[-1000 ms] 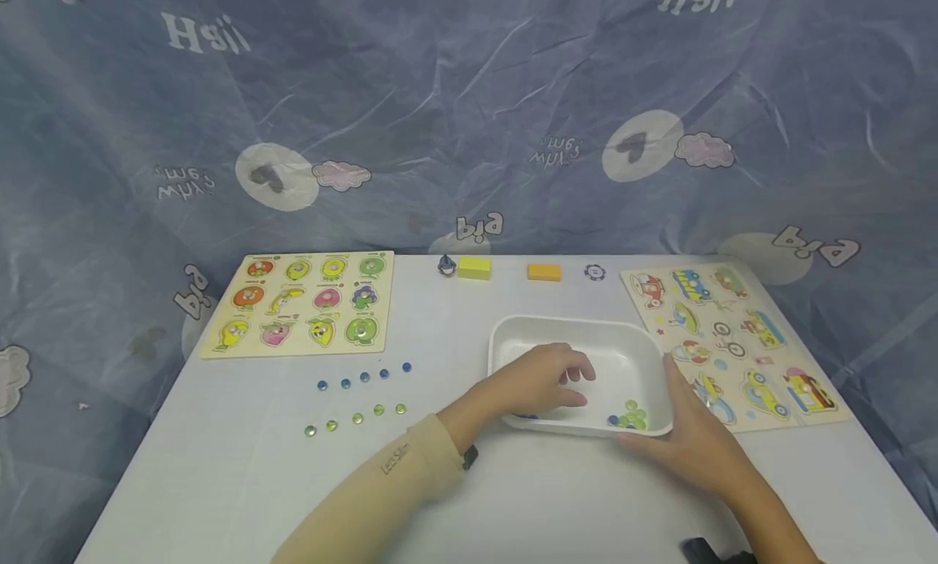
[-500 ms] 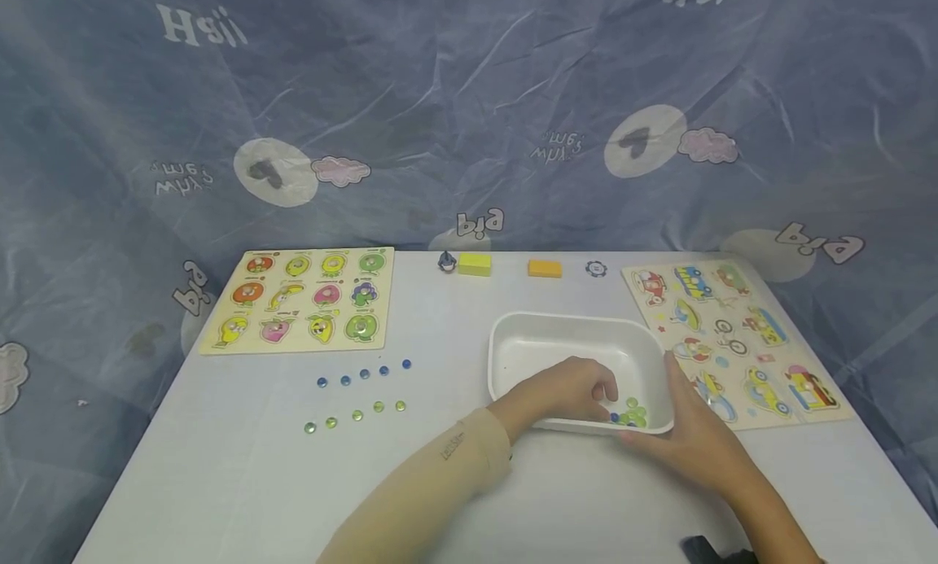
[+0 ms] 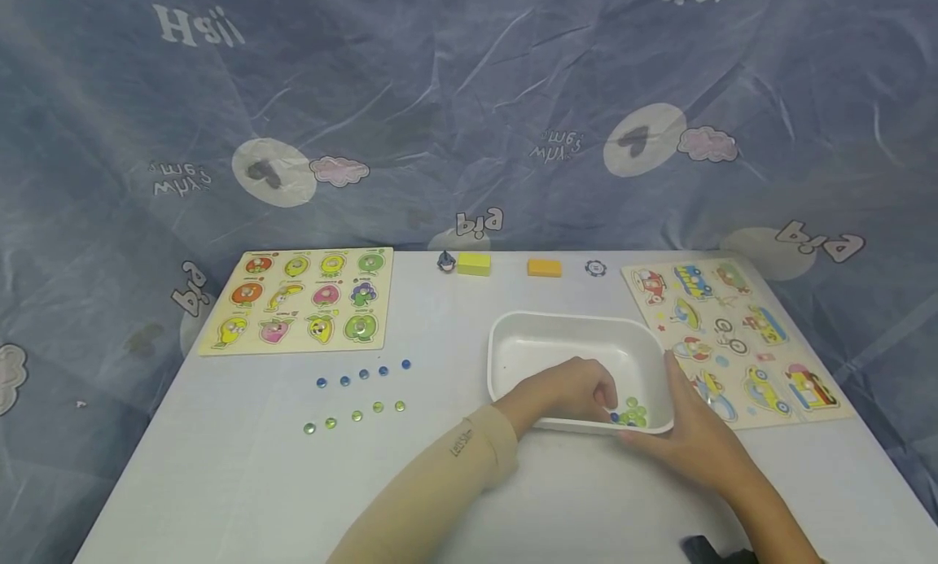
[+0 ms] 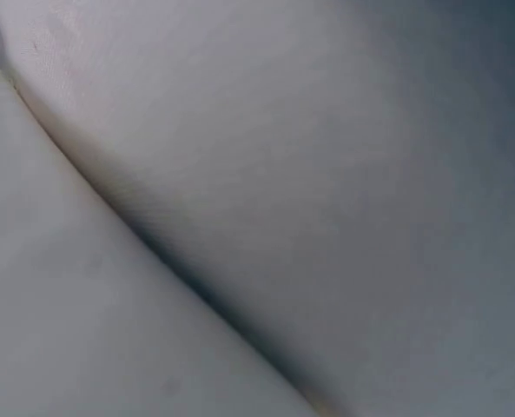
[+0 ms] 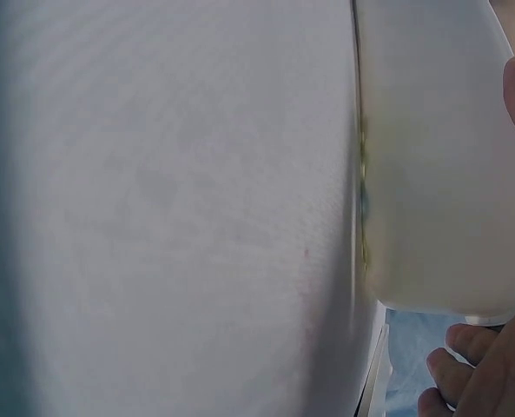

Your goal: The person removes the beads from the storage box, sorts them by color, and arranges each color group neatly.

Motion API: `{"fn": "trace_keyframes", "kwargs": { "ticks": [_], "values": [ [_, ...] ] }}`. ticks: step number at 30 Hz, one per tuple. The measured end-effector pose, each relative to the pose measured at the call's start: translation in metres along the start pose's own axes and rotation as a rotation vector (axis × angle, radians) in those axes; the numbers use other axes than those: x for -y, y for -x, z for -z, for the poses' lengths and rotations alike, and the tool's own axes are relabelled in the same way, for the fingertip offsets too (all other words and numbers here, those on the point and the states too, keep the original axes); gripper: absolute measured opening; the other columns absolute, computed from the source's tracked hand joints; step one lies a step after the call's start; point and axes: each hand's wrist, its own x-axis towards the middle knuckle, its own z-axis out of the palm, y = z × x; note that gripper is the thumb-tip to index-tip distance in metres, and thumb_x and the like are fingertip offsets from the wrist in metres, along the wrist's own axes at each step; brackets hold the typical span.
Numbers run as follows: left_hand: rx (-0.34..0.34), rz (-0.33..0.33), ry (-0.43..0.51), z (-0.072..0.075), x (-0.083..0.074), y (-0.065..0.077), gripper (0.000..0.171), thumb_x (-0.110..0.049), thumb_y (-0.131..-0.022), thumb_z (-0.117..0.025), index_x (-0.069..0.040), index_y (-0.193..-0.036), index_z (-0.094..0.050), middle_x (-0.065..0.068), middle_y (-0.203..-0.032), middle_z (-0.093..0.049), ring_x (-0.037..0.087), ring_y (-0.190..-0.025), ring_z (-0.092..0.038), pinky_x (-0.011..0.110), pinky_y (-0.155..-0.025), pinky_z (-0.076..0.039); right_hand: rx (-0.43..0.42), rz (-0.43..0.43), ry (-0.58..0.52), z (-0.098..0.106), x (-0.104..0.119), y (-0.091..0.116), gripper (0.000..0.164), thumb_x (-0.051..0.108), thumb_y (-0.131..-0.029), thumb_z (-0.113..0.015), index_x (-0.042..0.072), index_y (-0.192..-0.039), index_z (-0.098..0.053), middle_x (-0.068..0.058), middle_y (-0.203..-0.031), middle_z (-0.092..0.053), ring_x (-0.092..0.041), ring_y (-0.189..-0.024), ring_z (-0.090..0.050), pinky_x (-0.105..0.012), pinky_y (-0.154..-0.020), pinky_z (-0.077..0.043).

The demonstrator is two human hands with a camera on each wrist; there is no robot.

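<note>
The left hand [image 3: 575, 389] reaches down inside the white tray [image 3: 538, 352], fingers bent toward its floor beside the near wall. Its fingertips are hidden from above and the left wrist view misses them, so I cannot tell whether they have a bead. The right hand [image 3: 696, 443] grips the tray around its near right corner, thumb along the near side and fingers against the right end.

In that same corner of the tray, green beads [image 3: 632, 415] lie bunched with a blue bead [image 3: 614, 417] at their left, just beside the left hand. Such small, smooth pieces probably slip easily, so a light thumb-and-fingertip pinch on one at a time should work best, nudging it clear of the bunch first. A steady right hand should stop the tray sliding or tipping.

Farther out, left of the tray toward the tabletop's left edge, lie a blue row [image 3: 364, 374] and, nearer the person, a green row [image 3: 357, 416], five beads each; any sleeve crossing there is best lifted well over them. The fruit board [image 3: 384, 303] occupies the tabletop's far left corner.
</note>
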Motion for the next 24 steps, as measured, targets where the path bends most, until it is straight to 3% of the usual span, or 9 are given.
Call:
{"fn": "trace_keyframes", "kwargs": {
  "ticks": [15,24],
  "values": [
    [0.037,-0.042,0.016,-0.0004,0.0000,0.0008,0.006,-0.021,-0.082,-0.070,-0.026,-0.085,-0.070,-0.016,-0.071,-0.062,0.000,-0.070,-0.059,0.016,-0.065,-0.046,0.017,-0.010,-0.006,0.0006,-0.0010,0.0009,0.129,0.069,-0.067,-0.069,0.023,-0.147,0.020,-0.011,-0.159,0.005,-0.050,-0.139,-0.015,-0.069,-0.100,-0.026],
    [0.039,-0.076,-0.003,-0.0051,-0.0021,-0.0033,0.015,-0.026,-0.085,-0.065,-0.026,-0.099,-0.071,-0.017,-0.086,-0.068,-0.004,-0.074,-0.058,0.016,-0.072,-0.048,0.021,-0.021,-0.004,0.0015,-0.0004,0.0006,0.130,0.070,-0.066,-0.069,0.023,-0.147,0.021,-0.009,-0.159,0.007,-0.050,-0.140,-0.014,-0.070,-0.100,-0.025]
  ]
}}
